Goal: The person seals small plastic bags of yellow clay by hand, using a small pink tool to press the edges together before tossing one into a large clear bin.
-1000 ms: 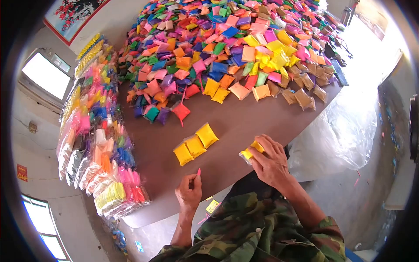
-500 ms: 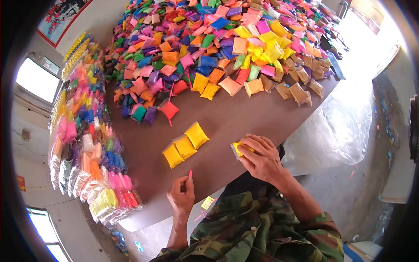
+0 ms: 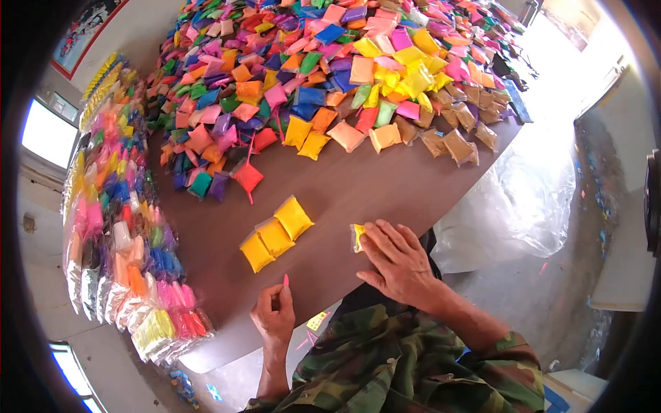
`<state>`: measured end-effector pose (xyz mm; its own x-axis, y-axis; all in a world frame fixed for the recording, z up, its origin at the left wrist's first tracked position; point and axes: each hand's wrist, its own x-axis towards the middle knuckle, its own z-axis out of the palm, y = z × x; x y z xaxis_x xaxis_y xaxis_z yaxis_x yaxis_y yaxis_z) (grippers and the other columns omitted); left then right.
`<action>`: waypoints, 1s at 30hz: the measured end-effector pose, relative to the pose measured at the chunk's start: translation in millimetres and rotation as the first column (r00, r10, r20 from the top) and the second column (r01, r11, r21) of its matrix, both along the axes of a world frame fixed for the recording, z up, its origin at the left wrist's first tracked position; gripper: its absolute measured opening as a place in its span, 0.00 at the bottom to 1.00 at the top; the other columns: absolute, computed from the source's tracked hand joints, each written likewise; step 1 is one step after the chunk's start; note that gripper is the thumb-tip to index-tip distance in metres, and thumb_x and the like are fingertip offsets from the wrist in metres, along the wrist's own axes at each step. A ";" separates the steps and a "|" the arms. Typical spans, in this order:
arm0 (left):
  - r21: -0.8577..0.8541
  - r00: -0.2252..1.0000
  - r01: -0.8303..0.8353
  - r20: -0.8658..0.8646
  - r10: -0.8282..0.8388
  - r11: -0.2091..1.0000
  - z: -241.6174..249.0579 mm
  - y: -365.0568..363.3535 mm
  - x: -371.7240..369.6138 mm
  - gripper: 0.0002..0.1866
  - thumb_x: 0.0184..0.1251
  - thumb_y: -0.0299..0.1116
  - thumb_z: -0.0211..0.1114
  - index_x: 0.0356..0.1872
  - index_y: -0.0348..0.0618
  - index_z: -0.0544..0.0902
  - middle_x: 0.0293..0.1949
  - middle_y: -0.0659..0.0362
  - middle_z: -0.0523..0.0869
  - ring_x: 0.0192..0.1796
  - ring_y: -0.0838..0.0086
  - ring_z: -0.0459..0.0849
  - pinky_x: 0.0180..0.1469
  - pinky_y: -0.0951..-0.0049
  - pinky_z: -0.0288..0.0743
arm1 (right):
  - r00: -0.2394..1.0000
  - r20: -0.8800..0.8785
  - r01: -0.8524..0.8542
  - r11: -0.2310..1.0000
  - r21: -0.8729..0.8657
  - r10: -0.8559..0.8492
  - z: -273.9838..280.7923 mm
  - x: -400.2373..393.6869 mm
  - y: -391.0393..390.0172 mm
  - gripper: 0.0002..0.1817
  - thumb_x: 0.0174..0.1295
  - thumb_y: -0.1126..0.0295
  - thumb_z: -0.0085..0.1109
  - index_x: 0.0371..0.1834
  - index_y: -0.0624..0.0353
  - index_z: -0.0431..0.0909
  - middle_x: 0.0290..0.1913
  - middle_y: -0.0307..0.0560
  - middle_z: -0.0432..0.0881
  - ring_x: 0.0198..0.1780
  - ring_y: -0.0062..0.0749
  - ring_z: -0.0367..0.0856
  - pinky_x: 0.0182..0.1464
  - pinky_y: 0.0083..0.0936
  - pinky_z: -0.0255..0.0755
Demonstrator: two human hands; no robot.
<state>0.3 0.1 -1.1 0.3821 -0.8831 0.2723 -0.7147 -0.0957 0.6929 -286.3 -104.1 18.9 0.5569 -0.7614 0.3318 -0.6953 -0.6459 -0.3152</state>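
Observation:
My left hand (image 3: 273, 313) is closed at the table's near edge, with the tip of a slim pink stick (image 3: 286, 280) poking up from its fingers; the remainder of the stick is hidden. My right hand (image 3: 396, 261) lies flat over a small yellow packet (image 3: 357, 238), fingers stretched and thumb apart. Only the packet's left end shows beyond the fingers. Between the hands and the heap, three yellow packets (image 3: 275, 237) rest in a slanting row, touching or slightly overlapping.
A large heap of multicoloured packets (image 3: 303, 76) covers the far side of the brown table (image 3: 330, 186). Bundled clear bags of coloured packets (image 3: 124, 227) line the left edge. Clear plastic sheeting (image 3: 509, 213) hangs beyond the right edge.
My right hand has flattened from a curled grip on the yellow packet to fingers laid over it. My left hand still holds the pink stick. The whole view has shifted slightly.

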 end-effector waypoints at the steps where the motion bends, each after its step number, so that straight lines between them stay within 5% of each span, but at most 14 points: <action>1: 0.007 1.000 0.003 0.002 -0.003 1.000 -0.5 -0.9 0.7 0.04 0.71 0.26 0.75 0.38 0.40 0.87 0.24 0.57 0.87 0.25 0.75 0.85 0.30 0.72 0.77 | 1.000 0.013 0.008 1.000 0.002 -0.008 -0.5 -0.6 1.9 0.33 0.69 0.49 0.68 0.70 0.60 0.78 0.75 0.51 0.73 0.78 0.46 0.69 0.77 0.50 0.62; 15: -0.003 0.999 0.021 0.047 -0.021 1.000 -0.4 -1.4 0.5 0.04 0.73 0.28 0.74 0.39 0.39 0.87 0.27 0.54 0.88 0.27 0.73 0.87 0.31 0.70 0.79 | 0.998 0.032 0.058 0.998 0.002 -0.058 4.1 6.0 -2.8 0.34 0.63 0.51 0.72 0.69 0.56 0.78 0.74 0.48 0.72 0.77 0.44 0.68 0.75 0.54 0.60; 20: -0.014 1.000 0.010 0.015 -0.010 1.000 -3.2 0.5 1.0 0.04 0.72 0.27 0.74 0.39 0.39 0.87 0.28 0.57 0.90 0.27 0.74 0.87 0.32 0.71 0.80 | 0.995 0.067 0.084 0.995 -0.053 -0.080 6.7 -6.5 -0.4 0.35 0.57 0.56 0.78 0.67 0.56 0.80 0.72 0.50 0.73 0.71 0.48 0.73 0.65 0.49 0.65; 30: 0.024 1.000 0.001 0.026 -0.002 1.000 1.2 -1.8 0.2 0.05 0.71 0.28 0.75 0.39 0.39 0.87 0.27 0.57 0.89 0.27 0.75 0.87 0.31 0.72 0.80 | 0.998 0.056 -0.022 0.999 -0.027 0.024 -1.8 -5.6 -15.3 0.35 0.58 0.57 0.78 0.67 0.60 0.79 0.72 0.50 0.74 0.75 0.47 0.71 0.74 0.49 0.65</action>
